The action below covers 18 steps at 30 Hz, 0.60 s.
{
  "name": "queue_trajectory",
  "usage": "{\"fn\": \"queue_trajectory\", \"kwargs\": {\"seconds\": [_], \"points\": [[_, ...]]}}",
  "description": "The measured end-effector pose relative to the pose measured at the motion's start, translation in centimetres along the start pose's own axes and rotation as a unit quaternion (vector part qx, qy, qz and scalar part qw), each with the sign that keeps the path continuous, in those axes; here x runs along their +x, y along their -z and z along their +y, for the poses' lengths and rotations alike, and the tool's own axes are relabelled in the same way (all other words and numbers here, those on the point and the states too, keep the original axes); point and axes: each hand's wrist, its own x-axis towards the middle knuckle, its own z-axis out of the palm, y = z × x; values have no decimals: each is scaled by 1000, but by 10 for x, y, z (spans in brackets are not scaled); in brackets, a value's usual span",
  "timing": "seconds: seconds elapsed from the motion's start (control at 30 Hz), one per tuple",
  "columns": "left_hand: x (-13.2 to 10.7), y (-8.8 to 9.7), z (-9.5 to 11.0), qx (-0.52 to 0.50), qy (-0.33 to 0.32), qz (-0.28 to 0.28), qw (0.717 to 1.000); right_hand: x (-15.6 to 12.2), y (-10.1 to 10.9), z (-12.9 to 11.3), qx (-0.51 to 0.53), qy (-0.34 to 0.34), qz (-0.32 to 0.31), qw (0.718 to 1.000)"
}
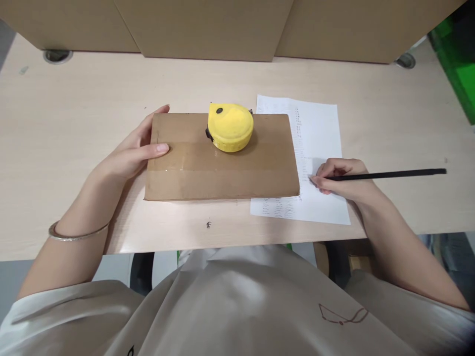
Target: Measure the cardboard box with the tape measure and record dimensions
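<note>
First, cardboard box (222, 185): one, brown, flat and oblong, a glossy tape strip (193, 157) along its length; I see it on the tabletop (92, 94), its right part covering some of a paper sheet (322, 131).
Yellow tape measure (230, 127): one, with black fittings, lying on the upper face of the cardboard box, near the middle and toward the far edge.
Left hand (129, 155): gripping the left end of the cardboard box, thumb on the upper face, other fingers partly hidden behind the end.
Right hand (343, 173): pinching a slim black pencil (401, 175) over the paper sheet; from my remote seat I cannot tell whether its point touches.
Paper sheet: one, white, bearing rows of small marks too fine for me to read.
Bracelet (79, 237): one, thin and shiny, round the left forearm.
Brown panels (211, 29): I count three, side by side along the tabletop's far edge.
Shirt (230, 296): one, pale grey, a brown line drawing on its front.
</note>
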Motion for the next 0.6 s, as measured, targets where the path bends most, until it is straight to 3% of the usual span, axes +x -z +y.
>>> {"fn": "queue_trajectory", "kwargs": {"seconds": [0.23, 0.6], "points": [[0, -1, 0, 16, -11, -15, 1000, 1, 0, -1, 2, 0, -4, 1000], [0, -17, 18, -27, 61, 67, 995, 2, 1, -2, 5, -13, -9, 1000]]}}
